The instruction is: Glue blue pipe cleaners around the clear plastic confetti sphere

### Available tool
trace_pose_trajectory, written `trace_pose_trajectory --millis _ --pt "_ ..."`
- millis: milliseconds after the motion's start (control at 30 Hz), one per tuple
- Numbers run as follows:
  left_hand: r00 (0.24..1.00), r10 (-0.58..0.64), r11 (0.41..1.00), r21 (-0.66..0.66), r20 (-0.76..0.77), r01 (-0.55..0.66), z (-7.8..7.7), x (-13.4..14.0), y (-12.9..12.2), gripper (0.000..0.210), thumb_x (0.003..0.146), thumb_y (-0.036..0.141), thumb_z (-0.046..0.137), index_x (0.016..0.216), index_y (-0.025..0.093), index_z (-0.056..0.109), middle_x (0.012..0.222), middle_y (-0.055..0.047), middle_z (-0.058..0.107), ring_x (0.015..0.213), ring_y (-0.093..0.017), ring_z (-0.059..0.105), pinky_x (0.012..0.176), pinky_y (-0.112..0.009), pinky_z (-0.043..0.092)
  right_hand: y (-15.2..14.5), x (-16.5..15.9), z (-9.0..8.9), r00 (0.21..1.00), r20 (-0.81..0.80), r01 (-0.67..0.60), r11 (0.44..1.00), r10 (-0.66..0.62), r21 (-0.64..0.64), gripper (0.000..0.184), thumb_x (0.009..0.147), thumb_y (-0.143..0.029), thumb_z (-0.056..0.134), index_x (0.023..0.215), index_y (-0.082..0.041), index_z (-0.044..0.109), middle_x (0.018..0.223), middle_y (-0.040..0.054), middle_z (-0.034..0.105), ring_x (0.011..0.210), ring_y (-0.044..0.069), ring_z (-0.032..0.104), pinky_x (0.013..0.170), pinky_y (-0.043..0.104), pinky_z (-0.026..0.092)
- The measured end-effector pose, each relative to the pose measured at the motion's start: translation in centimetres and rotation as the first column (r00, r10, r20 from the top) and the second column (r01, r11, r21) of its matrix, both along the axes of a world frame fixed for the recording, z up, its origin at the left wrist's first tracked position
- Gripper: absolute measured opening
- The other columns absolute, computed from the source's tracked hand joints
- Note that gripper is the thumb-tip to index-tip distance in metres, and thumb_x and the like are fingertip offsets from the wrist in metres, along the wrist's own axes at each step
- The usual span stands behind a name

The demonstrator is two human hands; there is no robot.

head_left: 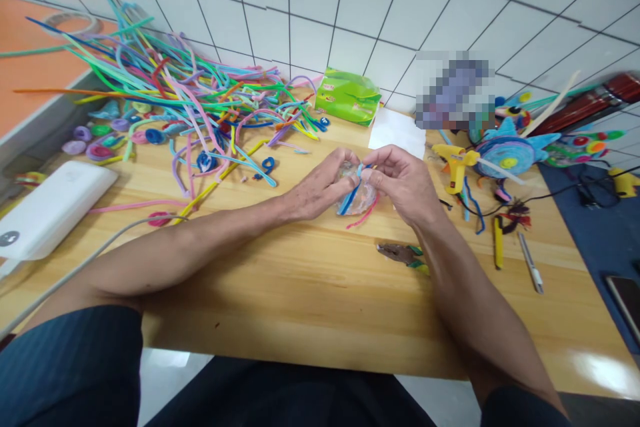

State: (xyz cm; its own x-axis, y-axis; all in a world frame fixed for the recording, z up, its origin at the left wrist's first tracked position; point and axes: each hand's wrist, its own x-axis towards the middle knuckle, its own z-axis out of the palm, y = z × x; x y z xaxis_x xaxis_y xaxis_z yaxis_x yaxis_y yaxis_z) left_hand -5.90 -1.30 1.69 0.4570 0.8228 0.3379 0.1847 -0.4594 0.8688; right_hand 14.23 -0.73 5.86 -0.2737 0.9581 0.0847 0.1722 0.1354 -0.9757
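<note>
Both hands meet over a small round, pale see-through piece point(367, 203) near the middle of the wooden table. A blue pipe cleaner point(351, 199) crosses it, its light blue upper end between my fingers. My left hand point(323, 185) is closed, thumb and forefinger pinching the pipe cleaner from the left. From the right, my right hand point(400, 180) pinches the same pipe cleaner near its top. A pink pipe cleaner point(364, 217) sticks out below the round piece. Pliers point(403, 255) lie under my right wrist, their handles partly hidden by the forearm.
A heap of coloured pipe cleaners point(200, 90) spreads at the back left, beside a white power bank point(57, 207). Behind my hands are a green packet point(349, 97) and white paper point(397, 132). A yellow glue gun point(456, 167), blue fish craft point(507, 155) and yellow cutter point(498, 243) lie right.
</note>
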Motion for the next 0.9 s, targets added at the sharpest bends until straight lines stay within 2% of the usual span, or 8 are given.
trace_pose_trajectory --millis 367,567,667,767,900 --pt "1.000 0.014 0.999 0.050 -0.018 -0.013 0.0 0.0 -0.1 0.031 0.107 0.050 0.045 0.120 0.023 0.049 0.121 -0.010 0.062 0.114 -0.026 0.060 0.104 -0.044 0.051 0.0 -0.2 0.0 1.000 0.004 0.007 1.000 -0.007 0.019 0.023 0.073 -0.034 0.085 0.088 -0.023 0.070 0.069 -0.0043 0.062 0.057 0.012 0.051 0.052 0.026 0.041" --pt "0.999 0.039 0.999 0.036 -0.021 -0.038 -0.5 0.2 0.0 0.035 0.099 0.048 0.059 0.120 0.022 0.049 0.118 -0.007 0.061 0.108 -0.024 0.059 0.097 -0.041 0.052 0.1 -0.2 0.0 1.000 -0.002 0.006 1.000 -0.006 0.005 0.025 0.072 -0.035 0.085 0.089 -0.025 0.069 0.073 -0.0029 0.064 0.058 0.012 0.053 0.050 0.026 0.040" --pt "0.998 0.058 0.997 0.042 -0.010 -0.058 -0.7 0.3 -0.2 0.034 0.098 0.046 0.060 0.120 0.023 0.050 0.116 -0.006 0.063 0.105 -0.023 0.060 0.096 -0.040 0.052 0.3 0.0 -0.2 1.000 -0.011 0.021 1.000 -0.021 -0.011 0.027 0.073 -0.037 0.085 0.090 -0.025 0.068 0.070 -0.0035 0.063 0.055 0.012 0.051 0.048 0.026 0.039" --pt "0.997 0.082 0.995 0.062 0.001 -0.082 -0.8 0.4 -0.3 0.034 0.097 0.043 0.059 0.123 0.023 0.049 0.119 -0.008 0.064 0.109 -0.024 0.062 0.099 -0.042 0.053 0.4 0.1 -0.5 0.999 -0.022 0.043 0.999 -0.043 -0.007 0.026 0.073 -0.035 0.085 0.090 -0.024 0.069 0.069 -0.0041 0.062 0.054 0.012 0.050 0.048 0.026 0.038" --pt "0.996 0.091 0.983 0.161 -0.006 -0.089 -1.1 0.5 -0.4 0.037 0.095 0.038 0.061 0.126 0.023 0.049 0.130 -0.012 0.063 0.124 -0.029 0.061 0.111 -0.048 0.049 0.4 0.2 -0.7 0.996 -0.049 0.075 0.997 -0.073 0.029 0.024 0.074 -0.031 0.083 0.092 -0.024 0.069 0.069 -0.0047 0.061 0.053 0.011 0.048 0.049 0.026 0.039"
